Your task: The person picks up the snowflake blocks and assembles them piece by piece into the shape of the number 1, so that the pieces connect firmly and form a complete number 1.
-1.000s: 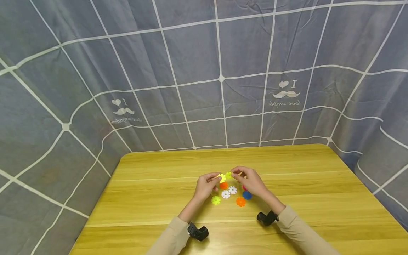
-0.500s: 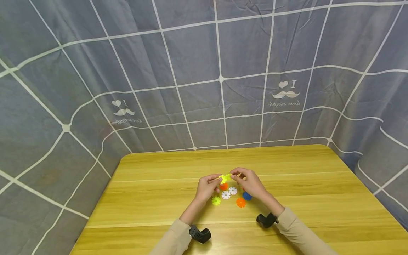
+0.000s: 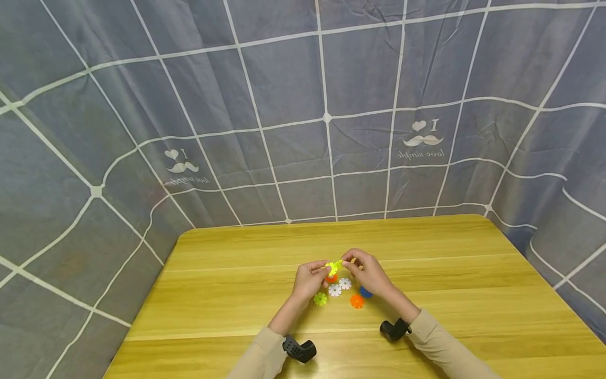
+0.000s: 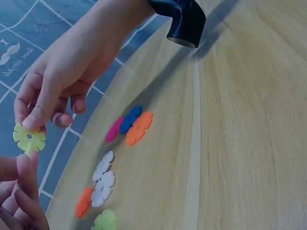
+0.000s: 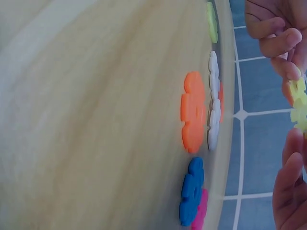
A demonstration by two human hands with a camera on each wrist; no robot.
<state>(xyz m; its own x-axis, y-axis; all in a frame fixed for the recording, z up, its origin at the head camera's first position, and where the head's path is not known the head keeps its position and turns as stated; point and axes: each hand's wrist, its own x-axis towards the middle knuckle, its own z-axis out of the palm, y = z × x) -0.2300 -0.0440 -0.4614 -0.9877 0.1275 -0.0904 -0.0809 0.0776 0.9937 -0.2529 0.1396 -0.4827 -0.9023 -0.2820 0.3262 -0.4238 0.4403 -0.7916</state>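
Observation:
My left hand [image 3: 309,280] pinches a yellow interlocking toy disc [image 3: 332,269] between thumb and fingers, above the table. Opposite it, my right hand [image 3: 371,272] pinches a second disc, yellow-green [image 4: 29,137], by its edge. Their notched rims meet at an angle between the hands, as the right wrist view shows with the left-hand disc [image 5: 297,88] above the right-hand disc [image 5: 299,115]. Whether the notches are slotted together I cannot tell. Just beneath them lies an orange disc [image 3: 332,278], partly covered by the held pieces in the head view.
On the wooden table [image 3: 227,295] lie two white discs [image 4: 103,165], a yellow-green disc [image 3: 320,299], a nearer orange disc [image 3: 357,301], a blue disc [image 4: 131,119] and a magenta disc [image 4: 114,129]. A grey checked curtain [image 3: 293,152] hangs behind the table.
The two held discs, side by side with little overlap a second ago, have come together at their rims. The left hand has shifted slightly right; the magenta disc is now hidden in the head view.

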